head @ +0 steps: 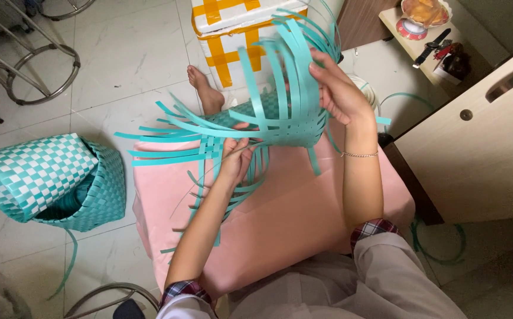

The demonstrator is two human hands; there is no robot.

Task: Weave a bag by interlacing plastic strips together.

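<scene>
Many loose teal strips fan from the half-woven basket [286, 121], seemingly unfinished.

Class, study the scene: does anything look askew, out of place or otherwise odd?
Yes. The finished teal-and-white woven baskets lie tipped on their sides on the floor, one pushed into the other, not upright. A loose teal strip trails on the tiles beneath them. The half-woven basket in the hands is merely unfinished.

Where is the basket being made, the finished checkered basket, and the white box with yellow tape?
half-woven basket [292, 121], head view, on its woven turquoise base.
finished checkered basket [38, 171], head view, on its white and turquoise lid.
white box [233, 35], head view, on its front side between yellow tape strips.
</scene>
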